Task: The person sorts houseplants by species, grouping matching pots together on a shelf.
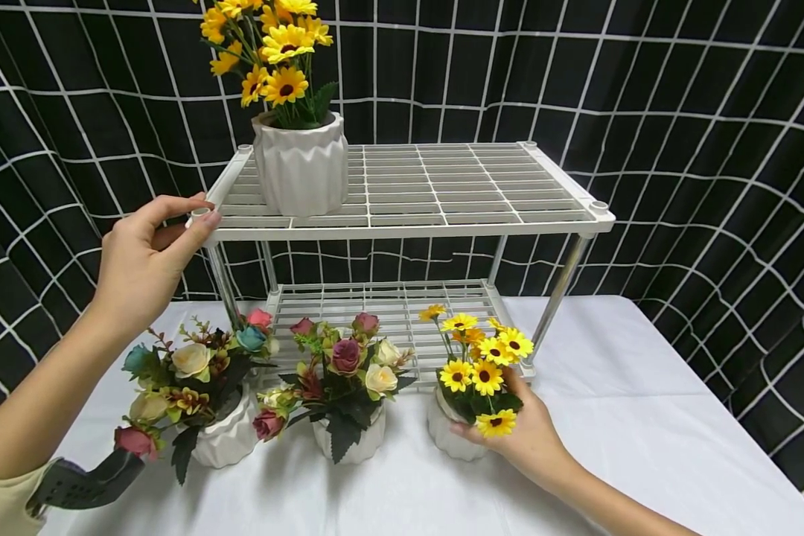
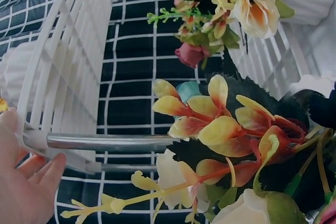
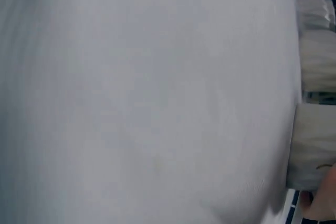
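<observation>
A white two-tier wire shelf [image 1: 442,186] stands on a white-covered table. My left hand [image 1: 206,210] pinches its top front-left corner between thumb and fingers. In the left wrist view that hand [image 2: 23,187] sits at the shelf corner [image 2: 63,77], beside the chrome post [image 2: 105,142]. My right hand [image 1: 502,435] grips a small white pot of yellow sunflowers [image 1: 479,365] from its right side, on the table in front of the lower tier. The right wrist view shows mostly blurred tablecloth, with a pale pot [image 3: 312,145] at the right edge.
A bigger white pot of sunflowers [image 1: 301,167] stands at the left of the top tier. Two white pots of mixed roses sit on the table, one at the left [image 1: 228,439] and one in the middle [image 1: 348,439]. A black grid-patterned backdrop [image 1: 677,112] hangs behind.
</observation>
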Motion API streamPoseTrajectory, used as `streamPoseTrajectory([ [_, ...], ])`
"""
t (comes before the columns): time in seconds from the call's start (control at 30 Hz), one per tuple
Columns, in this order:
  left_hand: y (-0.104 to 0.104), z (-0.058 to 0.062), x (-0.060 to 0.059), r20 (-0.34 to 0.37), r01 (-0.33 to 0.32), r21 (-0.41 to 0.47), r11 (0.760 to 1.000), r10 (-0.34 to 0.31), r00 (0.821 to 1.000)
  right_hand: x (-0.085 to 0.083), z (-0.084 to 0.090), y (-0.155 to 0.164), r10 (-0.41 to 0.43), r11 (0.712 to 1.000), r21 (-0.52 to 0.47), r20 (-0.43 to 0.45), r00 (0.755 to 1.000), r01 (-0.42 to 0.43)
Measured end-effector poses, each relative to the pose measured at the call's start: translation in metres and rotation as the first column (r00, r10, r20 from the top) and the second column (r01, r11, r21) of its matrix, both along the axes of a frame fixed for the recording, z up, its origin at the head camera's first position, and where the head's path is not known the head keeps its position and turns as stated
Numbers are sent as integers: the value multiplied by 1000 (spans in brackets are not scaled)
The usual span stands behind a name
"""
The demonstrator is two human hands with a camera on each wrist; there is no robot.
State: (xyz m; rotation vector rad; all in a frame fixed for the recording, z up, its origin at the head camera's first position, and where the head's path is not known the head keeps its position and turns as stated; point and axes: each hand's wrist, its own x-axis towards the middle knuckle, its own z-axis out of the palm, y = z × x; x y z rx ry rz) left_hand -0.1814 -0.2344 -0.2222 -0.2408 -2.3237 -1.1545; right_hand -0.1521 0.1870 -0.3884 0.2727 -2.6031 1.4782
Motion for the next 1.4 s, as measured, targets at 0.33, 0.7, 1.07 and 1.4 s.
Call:
streamPoseTrajectory([
  [0.33, 2, 1, 0, -6, -2, 8, 1000, 2, 1000, 6, 5, 0, -78, 997, 21, 87, 993, 76],
  [0.7, 2, -1, 1, -9, -15, 15, 1000, 15, 1000, 3, 17, 2, -108, 990, 93, 38, 993, 104],
  [1.07, 1, -1, -1, -12, -16, 19, 1000, 16, 1000, 1, 65, 9, -36, 998, 55, 2, 999, 36],
  [1.4, 3, -2, -1, -13, -23, 16, 1000, 24, 1000, 7, 116, 16, 26, 1000, 16, -21, 999, -25],
])
